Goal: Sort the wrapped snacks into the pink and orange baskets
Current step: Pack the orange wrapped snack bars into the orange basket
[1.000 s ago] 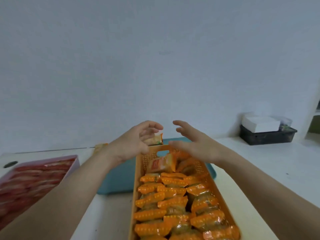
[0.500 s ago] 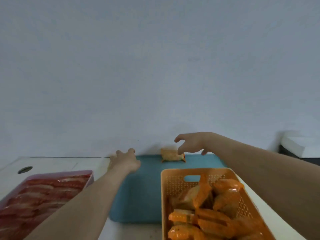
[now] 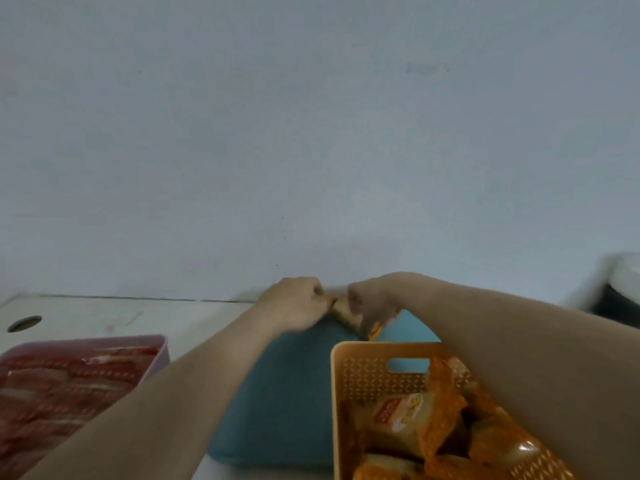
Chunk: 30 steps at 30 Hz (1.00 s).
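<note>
An orange-wrapped snack (image 3: 343,311) lies at the far end of the teal tray (image 3: 277,403). My left hand (image 3: 294,306) pinches its left end and my right hand (image 3: 370,303) grips its right side, fingers curled over it. The orange basket (image 3: 337,382) at the lower right holds several orange-wrapped snacks (image 3: 433,420); my right forearm crosses over it. The pink basket (image 3: 159,348) at the lower left is packed with red-wrapped snacks (image 3: 62,389).
A pale wall rises right behind the tray. The white table (image 3: 138,317) has a round cable hole (image 3: 24,323) at the far left. A dark bin with a white box (image 3: 620,292) stands at the right edge.
Both hands have closed in on the orange snack at the tray's far end; half a second ago the left hand was off to the left of it and the right hand hovered above it.
</note>
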Tool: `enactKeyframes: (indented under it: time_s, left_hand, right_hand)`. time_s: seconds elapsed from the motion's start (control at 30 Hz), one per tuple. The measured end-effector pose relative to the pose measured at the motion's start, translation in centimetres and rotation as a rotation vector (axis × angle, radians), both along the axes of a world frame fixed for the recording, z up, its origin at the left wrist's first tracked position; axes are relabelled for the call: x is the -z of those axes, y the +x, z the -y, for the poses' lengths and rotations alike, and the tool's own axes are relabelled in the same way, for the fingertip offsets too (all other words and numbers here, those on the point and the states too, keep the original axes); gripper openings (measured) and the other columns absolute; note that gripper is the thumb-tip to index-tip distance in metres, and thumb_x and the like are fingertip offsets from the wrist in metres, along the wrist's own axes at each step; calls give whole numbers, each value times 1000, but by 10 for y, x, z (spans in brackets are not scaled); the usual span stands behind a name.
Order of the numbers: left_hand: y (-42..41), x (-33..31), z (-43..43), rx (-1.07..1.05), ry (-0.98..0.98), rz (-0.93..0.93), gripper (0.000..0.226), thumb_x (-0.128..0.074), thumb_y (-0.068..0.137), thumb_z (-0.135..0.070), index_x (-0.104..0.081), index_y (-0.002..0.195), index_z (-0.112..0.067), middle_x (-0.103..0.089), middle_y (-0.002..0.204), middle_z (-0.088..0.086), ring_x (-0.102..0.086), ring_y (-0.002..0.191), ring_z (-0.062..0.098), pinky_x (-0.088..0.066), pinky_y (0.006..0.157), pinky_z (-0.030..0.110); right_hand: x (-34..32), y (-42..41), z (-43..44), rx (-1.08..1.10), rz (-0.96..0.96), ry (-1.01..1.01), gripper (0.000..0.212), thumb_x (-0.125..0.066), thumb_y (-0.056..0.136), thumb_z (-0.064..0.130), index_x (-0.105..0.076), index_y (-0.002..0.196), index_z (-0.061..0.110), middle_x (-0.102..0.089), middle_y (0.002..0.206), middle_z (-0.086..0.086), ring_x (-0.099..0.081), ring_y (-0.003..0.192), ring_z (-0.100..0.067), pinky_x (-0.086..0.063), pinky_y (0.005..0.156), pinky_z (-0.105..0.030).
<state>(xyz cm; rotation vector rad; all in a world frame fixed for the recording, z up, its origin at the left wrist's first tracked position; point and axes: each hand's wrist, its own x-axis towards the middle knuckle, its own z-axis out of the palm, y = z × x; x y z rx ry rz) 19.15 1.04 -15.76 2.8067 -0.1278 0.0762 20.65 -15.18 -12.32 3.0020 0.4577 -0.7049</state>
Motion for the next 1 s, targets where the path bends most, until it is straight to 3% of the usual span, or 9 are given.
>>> enactKeyframes:
  time_s: [0.17,0.27,0.37,0.43,0.53,0.67,0.77,0.9,1.0]
  left_hand:
    - [-3,16,2,115,-409,-136,43,-72,72,-23,-59,113,-29,-67,105,-2,-64,94,17,-53,84,36]
    - [-20,-13,0,-196,-643,111,41,-68,70,-33,-57,108,-24,-63,97,0,-62,86,20,-50,74,31]
    - [-54,-50,6,-192,-831,210,27,-65,62,-34,-66,87,-25,-67,85,-4,-63,83,22,-50,74,32]
    - [-87,-68,21,-49,-740,197,9,-70,73,-28,-70,80,-21,-69,76,-3,-61,75,19,-50,69,36]
    - [-135,-82,41,116,-644,178,17,-68,84,-30,-73,90,-15,-72,90,7,-66,82,24,-56,81,46]
    - [-178,-93,45,225,-530,250,30,-73,82,-26,-65,111,-32,-68,97,-5,-65,85,14,-55,82,34]
    - [-207,-94,44,253,-377,316,31,-72,81,-24,-62,106,-39,-63,93,-15,-60,85,3,-45,72,14]
    - [-226,-85,45,267,-14,293,26,-66,83,-33,-60,108,-37,-61,99,-14,-56,96,10,-46,80,29]
    - [-230,-78,42,300,158,337,28,-61,86,-36,-57,114,-35,-55,98,-12,-48,101,11,-45,81,32]
  right_hand:
    - [-10,-10,-6,-40,107,158,66,-78,77,21,-44,133,11,-65,116,-11,-61,101,-24,-48,75,-30]
    - [-36,-25,2,54,143,576,67,-81,75,26,-43,129,12,-66,93,-5,-62,86,-21,-52,76,-28]
    - [-58,-60,20,222,123,990,51,-80,76,27,-52,116,11,-70,90,-8,-68,76,-23,-54,65,-28]
    - [-68,-90,32,221,205,1067,33,-75,77,14,-64,103,-2,-70,83,-12,-67,69,-22,-53,60,-25]
    - [-78,-134,48,180,372,1020,23,-65,78,8,-66,92,-11,-63,71,-15,-55,63,-17,-44,56,-24]
    - [-87,-182,73,133,481,1077,19,-64,85,15,-65,101,4,-72,84,-13,-65,66,-13,-50,56,-21]
    - [-82,-207,90,131,523,1112,21,-63,87,13,-61,108,13,-71,88,-8,-69,68,-16,-52,58,-19]
    - [-61,-219,92,97,510,948,15,-66,83,18,-68,98,17,-71,89,-5,-68,83,-21,-56,81,-41]
    - [-54,-228,93,134,599,1012,12,-62,82,20,-69,92,20,-71,85,-2,-67,80,-20,-55,80,-44]
